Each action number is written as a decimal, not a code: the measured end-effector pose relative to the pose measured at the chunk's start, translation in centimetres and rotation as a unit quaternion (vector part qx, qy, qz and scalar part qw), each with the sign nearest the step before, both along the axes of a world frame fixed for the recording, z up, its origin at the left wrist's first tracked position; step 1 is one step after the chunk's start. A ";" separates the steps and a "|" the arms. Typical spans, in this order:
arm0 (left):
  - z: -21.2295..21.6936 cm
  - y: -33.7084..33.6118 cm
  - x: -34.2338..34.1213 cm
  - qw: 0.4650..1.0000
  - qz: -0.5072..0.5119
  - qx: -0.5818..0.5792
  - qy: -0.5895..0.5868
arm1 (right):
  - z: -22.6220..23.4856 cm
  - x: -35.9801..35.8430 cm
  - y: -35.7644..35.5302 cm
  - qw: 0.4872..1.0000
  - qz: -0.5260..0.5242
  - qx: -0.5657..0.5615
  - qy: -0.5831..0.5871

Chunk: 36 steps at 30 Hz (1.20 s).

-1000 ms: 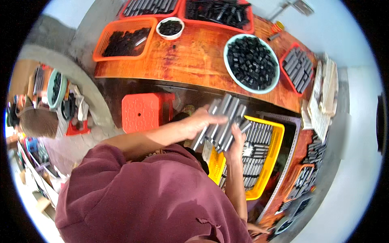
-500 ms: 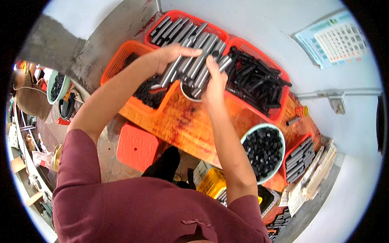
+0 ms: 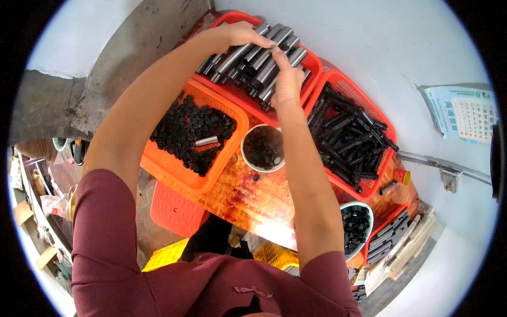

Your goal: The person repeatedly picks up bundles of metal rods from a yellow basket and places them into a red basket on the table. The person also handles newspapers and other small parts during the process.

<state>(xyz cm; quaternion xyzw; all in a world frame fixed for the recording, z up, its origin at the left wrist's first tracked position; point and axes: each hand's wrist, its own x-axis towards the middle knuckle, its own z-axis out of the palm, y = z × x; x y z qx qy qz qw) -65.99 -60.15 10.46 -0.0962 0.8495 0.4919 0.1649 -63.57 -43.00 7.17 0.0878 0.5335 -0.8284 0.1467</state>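
Both my hands hold a bunch of silver metal tubes (image 3: 268,71) at the back red basket (image 3: 315,62). My left hand (image 3: 240,35) lies over the far left side of the bunch, its thumb pointing right. My right hand (image 3: 288,82) grips the near right side, its thumb meeting the left one on top. The tubes lie side by side and slant up to the right. Other tubes show at the basket's left end. Whether the held bunch rests on those beneath is hidden.
Nearer stands an orange basket (image 3: 240,129) of small black parts with one short tube (image 3: 206,141), beside a white bowl (image 3: 248,161) of dark pieces. A red basket (image 3: 392,138) with black rods is at right, then a light green bowl (image 3: 370,217). A red stool (image 3: 177,208) is below.
My hands and the tubes have moved away from me to the back red basket. The orange basket and white bowl are now less covered. The head view has shifted.
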 end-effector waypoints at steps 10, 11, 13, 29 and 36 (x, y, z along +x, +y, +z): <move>-2.9 1.4 -0.7 0.987 -0.002 -0.151 0.054 | -3.1 -1.4 2.5 0.953 -0.042 0.295 0.052; -3.5 1.8 -0.4 0.981 0.010 -0.181 0.074 | -3.5 -1.5 2.8 0.950 -0.045 0.303 0.056; -4.6 2.0 -0.3 0.977 0.012 -0.194 0.082 | -3.1 -1.4 3.5 0.947 -0.030 0.317 0.046; -2.1 5.6 2.8 0.931 0.007 -0.314 0.184 | -2.6 1.3 6.1 0.812 0.091 0.533 0.219; -4.3 5.2 1.0 0.921 0.095 -0.225 0.304 | -4.9 2.3 7.6 0.767 0.084 0.572 0.277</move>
